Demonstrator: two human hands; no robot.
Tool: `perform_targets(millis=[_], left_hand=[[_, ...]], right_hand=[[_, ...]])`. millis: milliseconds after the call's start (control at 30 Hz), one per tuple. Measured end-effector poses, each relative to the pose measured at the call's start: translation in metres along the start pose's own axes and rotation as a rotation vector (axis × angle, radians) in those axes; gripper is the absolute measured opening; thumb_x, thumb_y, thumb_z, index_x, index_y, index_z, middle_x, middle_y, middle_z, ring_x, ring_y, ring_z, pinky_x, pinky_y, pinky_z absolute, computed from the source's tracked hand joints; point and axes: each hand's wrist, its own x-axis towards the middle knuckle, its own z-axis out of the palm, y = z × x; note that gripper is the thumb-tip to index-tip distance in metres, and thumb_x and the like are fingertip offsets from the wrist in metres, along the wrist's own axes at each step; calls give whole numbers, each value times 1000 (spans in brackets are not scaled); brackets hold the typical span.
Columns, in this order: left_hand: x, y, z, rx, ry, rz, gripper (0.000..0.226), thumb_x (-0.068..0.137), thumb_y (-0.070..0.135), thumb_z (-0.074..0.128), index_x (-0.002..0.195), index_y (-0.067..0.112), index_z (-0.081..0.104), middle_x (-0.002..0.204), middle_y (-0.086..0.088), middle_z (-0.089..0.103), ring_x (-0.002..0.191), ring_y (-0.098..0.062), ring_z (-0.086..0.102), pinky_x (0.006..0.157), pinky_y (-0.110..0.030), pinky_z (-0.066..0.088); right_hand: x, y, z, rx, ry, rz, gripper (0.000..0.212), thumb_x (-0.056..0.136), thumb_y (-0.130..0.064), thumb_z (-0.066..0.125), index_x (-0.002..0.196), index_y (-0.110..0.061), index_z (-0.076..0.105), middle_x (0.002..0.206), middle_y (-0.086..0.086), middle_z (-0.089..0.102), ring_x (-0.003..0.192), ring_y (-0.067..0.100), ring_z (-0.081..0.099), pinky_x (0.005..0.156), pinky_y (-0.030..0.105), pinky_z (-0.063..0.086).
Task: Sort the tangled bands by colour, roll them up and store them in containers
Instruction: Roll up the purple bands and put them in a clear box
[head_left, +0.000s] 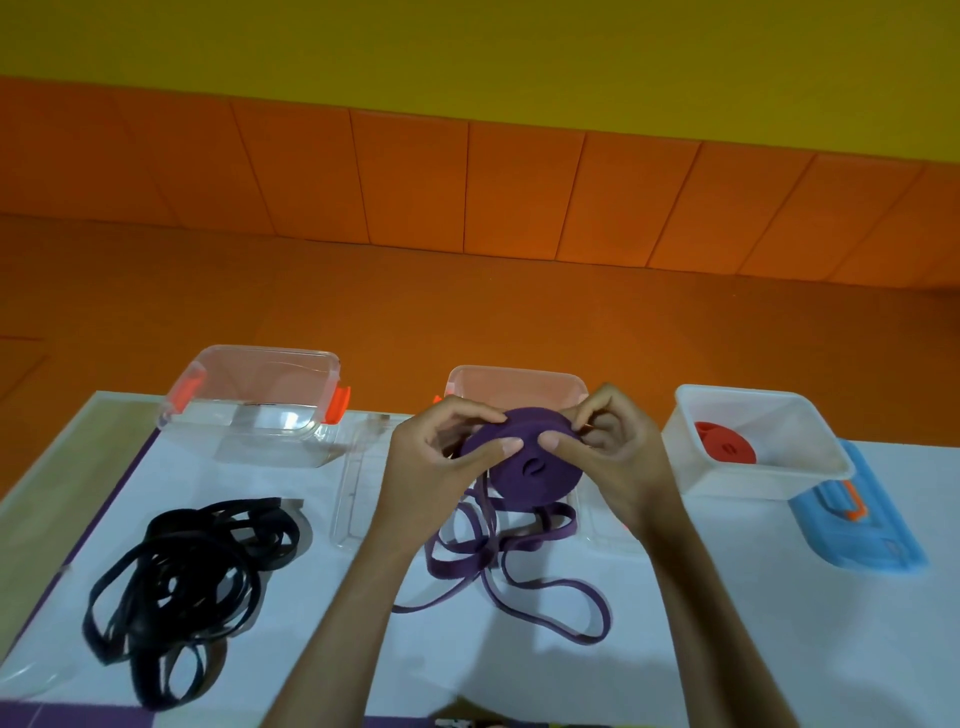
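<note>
No legible text, label, brand, number or sign anywhere. Only faint white marks on a dark object (459, 723) at the bottom edge, too blurred to read.
</note>
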Motion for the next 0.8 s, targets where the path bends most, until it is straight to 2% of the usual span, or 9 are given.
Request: perform_targets(millis=[133, 200, 233, 300, 400, 500, 600, 700, 800], left_hand=[[0, 1, -1, -24, -71, -15, 28, 86, 13, 87, 110, 27, 81, 112, 5, 79, 108, -16, 75, 87, -21, 60], [1, 2, -5, -43, -129, -33, 33, 86, 13, 86, 114, 29, 82, 116, 5, 79, 112, -16, 74, 90, -23, 60], [2, 2, -5, -52, -139, -41, 32, 87, 13, 86, 114, 28, 82, 116, 5, 79, 111, -16, 75, 91, -26, 61], [3, 4, 0, -36, -112, -36, 26, 86, 16, 87, 110, 26, 82, 111, 4, 80, 108, -16, 76, 90, -28, 62], [3, 4, 9, 19, -72, 9, 20, 85, 18, 89, 102, 24, 80, 103, 5, 80, 101, -17, 76, 84, -24, 60], [5, 4, 4, -21, -128, -17, 26, 86, 16, 86, 110, 26, 82, 110, 4, 79, 108, -17, 75, 89, -25, 59], [7, 4, -2, -32, -184, -22, 33, 87, 12, 85, 117, 26, 81, 116, 2, 79, 112, -18, 74, 93, -25, 58], [8, 7, 3, -23, -162, -14, 29, 86, 17, 88, 111, 27, 81, 113, 4, 79, 109, -18, 75, 91, -27, 60], [9, 6, 7, -11, -74, -7, 25, 80, 26, 92, 100, 28, 77, 104, 2, 78, 102, -21, 74, 89, -33, 62]], right_hand=[[1, -4, -1, 25, 22, -56, 31, 77, -39, 88, 104, -45, 75, 112, -9, 76, 103, 14, 75, 81, 27, 63], [-2, -2, -4, 42, -13, -52, 30, 82, -45, 87, 110, -44, 77, 116, -7, 78, 109, 17, 75, 87, 33, 64], [-4, -1, -5, 45, -40, -49, 30, 82, -49, 86, 111, -43, 77, 117, -5, 77, 111, 19, 74, 88, 35, 64], [-6, 1, -7, 23, -52, -55, 33, 80, -52, 87, 107, -40, 74, 114, -5, 75, 108, 19, 73, 84, 30, 63], [-2, 0, -7, -5, 9, -72, 36, 74, -53, 92, 96, -36, 69, 102, -3, 73, 97, 20, 74, 75, 29, 62], [1, 0, -7, 12, 59, -128, 35, 75, -49, 93, 92, -33, 67, 97, -1, 74, 93, 20, 74, 72, 29, 63], [1, 1, -7, 57, 18, -108, 31, 80, -41, 91, 97, -33, 66, 101, -1, 71, 97, 25, 72, 77, 30, 61], [3, 1, -10, -3, -76, -156, 29, 92, -25, 77, 116, -40, 72, 117, -6, 72, 111, 21, 70, 87, 27, 59], [5, -7, -13, -45, -110, -175, 24, 88, -29, 80, 107, -43, 78, 109, -7, 76, 106, 17, 72, 83, 23, 59]])
